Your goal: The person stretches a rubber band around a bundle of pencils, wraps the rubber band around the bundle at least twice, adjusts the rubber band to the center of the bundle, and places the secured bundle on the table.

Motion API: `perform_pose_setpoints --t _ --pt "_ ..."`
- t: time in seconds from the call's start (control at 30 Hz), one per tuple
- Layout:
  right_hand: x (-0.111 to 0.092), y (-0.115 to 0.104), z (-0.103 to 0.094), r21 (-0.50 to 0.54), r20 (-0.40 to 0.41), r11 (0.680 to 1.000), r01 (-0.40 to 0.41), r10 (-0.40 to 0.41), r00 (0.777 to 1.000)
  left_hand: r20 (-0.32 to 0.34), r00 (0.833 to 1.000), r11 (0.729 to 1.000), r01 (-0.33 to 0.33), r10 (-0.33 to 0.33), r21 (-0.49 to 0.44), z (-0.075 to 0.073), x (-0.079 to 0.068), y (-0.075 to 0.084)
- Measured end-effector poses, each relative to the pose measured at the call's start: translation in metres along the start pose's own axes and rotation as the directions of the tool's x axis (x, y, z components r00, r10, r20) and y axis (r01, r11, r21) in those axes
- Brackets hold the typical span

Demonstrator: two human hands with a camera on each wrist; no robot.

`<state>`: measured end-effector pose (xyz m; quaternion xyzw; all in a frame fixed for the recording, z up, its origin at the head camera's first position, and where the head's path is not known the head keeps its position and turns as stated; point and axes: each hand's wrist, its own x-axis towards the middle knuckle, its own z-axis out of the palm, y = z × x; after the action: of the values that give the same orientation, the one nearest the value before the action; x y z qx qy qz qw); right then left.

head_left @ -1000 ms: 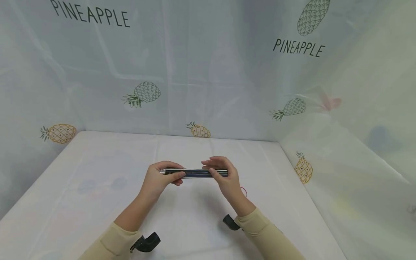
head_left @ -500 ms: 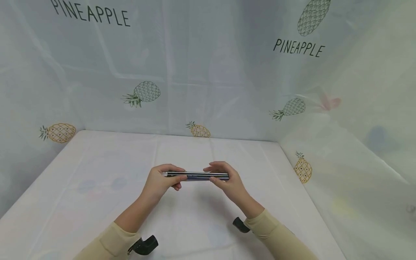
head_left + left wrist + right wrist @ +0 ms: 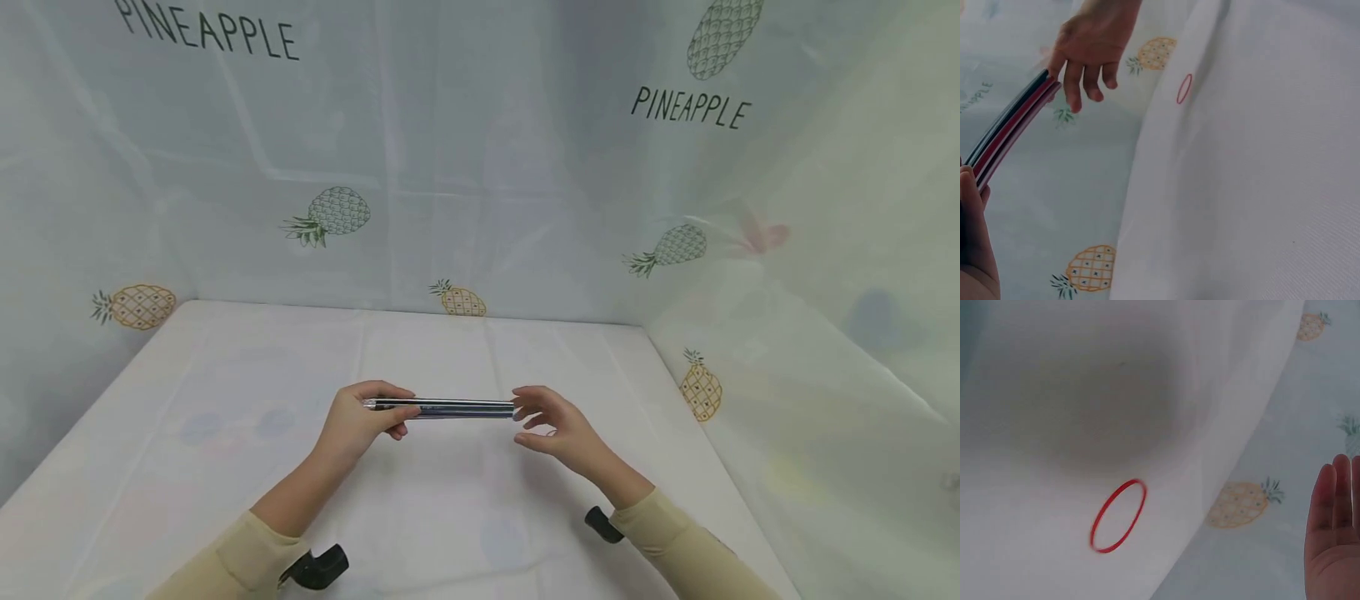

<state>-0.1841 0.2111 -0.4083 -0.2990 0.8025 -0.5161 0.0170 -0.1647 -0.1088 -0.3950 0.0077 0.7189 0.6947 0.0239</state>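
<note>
Pencils (image 3: 465, 408): above the desk (image 3: 442, 517)
My left grip (image 3: 360, 421): pinching their 9 o'clock end
My right grip (image 3: 561, 429): released, by their 3 o'clock end
Red band (image 3: 1092, 536): on the desk

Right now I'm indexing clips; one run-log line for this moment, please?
left hand: grips striped sticks; right hand: at their right end, contact unclear; red loop: on white tabletop

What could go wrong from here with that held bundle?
Spill: only the left hand grips the bundle of pencil-like sticks, near one end, so the sticks may slip or fan out.
Fumble: the thin red loop lies on the table; the right hand, gripping nothing, might pinch it poorly.
</note>
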Motion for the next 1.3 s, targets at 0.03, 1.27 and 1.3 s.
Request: perform_pose_setpoints --t 0.03,1.27,1.3 --pt "-0.002 0.003 -0.004 -0.003 0.004 1.000 -0.002 0.002 1.000 -0.001 1.000 1.000 0.004 -0.004 0.003 -0.001 0.000 -0.001" --pt "-0.013 0.081 -0.062 -0.314 0.229 0.907 -0.279 0.358 0.905 -0.080 0.996 0.998 -0.052 0.049 -0.031 -0.017 -0.008 -0.010" --pt "-0.013 0.081 -0.062 -0.314 0.232 0.911 -0.269 0.348 0.908 -0.081 0.996 0.998 -0.048 0.046 -0.030 -0.017 -0.008 -0.010"
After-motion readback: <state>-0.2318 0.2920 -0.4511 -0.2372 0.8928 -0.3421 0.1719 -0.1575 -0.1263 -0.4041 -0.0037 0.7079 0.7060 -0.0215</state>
